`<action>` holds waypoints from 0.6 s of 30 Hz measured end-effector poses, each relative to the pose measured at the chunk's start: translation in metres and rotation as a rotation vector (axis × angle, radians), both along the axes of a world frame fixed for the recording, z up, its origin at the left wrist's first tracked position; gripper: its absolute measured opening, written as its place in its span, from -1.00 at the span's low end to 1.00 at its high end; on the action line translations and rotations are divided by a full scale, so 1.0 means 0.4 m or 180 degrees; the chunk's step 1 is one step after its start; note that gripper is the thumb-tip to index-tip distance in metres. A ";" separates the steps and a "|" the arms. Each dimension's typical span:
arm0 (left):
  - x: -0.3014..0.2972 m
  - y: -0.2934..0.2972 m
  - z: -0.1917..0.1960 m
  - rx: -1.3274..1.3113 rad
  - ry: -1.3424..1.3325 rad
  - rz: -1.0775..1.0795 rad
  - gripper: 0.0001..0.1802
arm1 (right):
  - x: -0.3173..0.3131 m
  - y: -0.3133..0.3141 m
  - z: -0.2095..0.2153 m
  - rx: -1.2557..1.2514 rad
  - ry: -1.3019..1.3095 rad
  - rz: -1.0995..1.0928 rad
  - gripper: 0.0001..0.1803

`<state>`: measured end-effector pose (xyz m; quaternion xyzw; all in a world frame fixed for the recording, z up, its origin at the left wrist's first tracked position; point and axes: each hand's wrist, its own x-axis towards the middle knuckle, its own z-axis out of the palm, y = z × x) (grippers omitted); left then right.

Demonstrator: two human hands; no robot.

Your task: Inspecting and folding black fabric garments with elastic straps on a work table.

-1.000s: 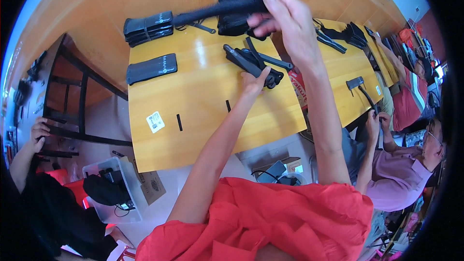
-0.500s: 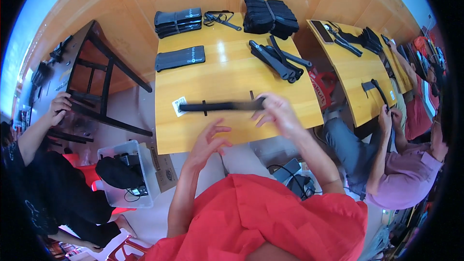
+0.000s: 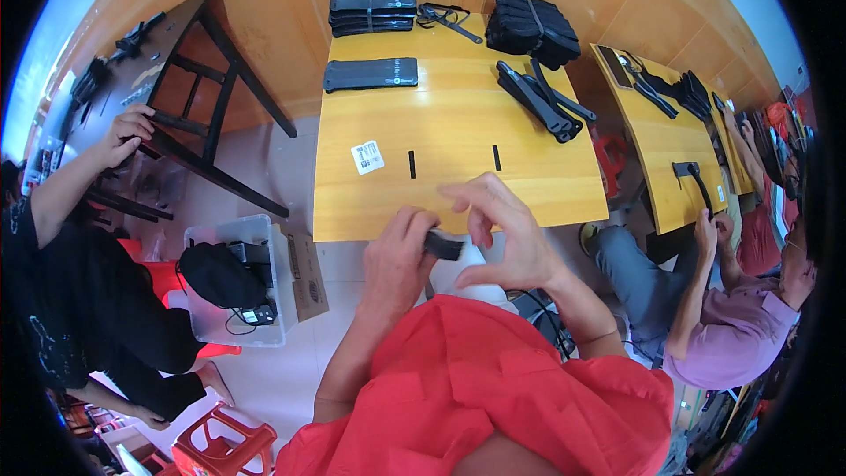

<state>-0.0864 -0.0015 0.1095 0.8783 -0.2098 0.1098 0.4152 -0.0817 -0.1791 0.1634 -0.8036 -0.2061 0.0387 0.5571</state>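
Note:
My left hand (image 3: pixel 394 256) is closed around a black strap (image 3: pixel 444 245) just off the table's near edge. Only one short end of it pokes out from between the fingers; the rest is hidden. Beside it, my right hand (image 3: pixel 515 238) is open, thumb and fingers spread in a curve around the air next to the strap end. On the yellow wooden table (image 3: pixel 458 128) in front lie a white printed label (image 3: pixel 367 157) and two short black strips, a left one (image 3: pixel 411 165) and a right one (image 3: pixel 496 158), set apart from each other.
Toward the back sit a flat black package (image 3: pixel 370 74), a banded stack of packages (image 3: pixel 372 14), a black bundle (image 3: pixel 532 28) and several loose straps (image 3: pixel 542 106). A clear bin (image 3: pixel 231 322) stands at left. People sit or stand on both sides; a red stool (image 3: pixel 225 449) is lower left.
The strap has come up off the table and toward my body, from my right hand's hold into my left hand. The label and strips show uncovered. The view has shifted.

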 end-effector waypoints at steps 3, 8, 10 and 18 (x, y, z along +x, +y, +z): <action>0.017 -0.018 0.003 0.0280 -0.0214 -0.0026 -0.52 | -0.014 0.036 -0.003 0.0046 -0.0921 0.0103 -0.49; 0.005 -0.017 0.019 -0.1391 -0.0014 0.0799 -0.57 | -0.010 0.059 -0.081 -0.0114 -0.1746 -0.0484 -0.58; -0.016 0.021 -0.038 -0.2049 0.0847 0.0555 -0.62 | -0.003 0.065 -0.123 -0.0045 -0.1823 -0.0568 -0.59; -0.058 0.043 -0.184 -0.5047 0.3601 -0.0427 -0.64 | -0.034 0.109 -0.273 -0.0538 -0.2678 -0.0251 -0.66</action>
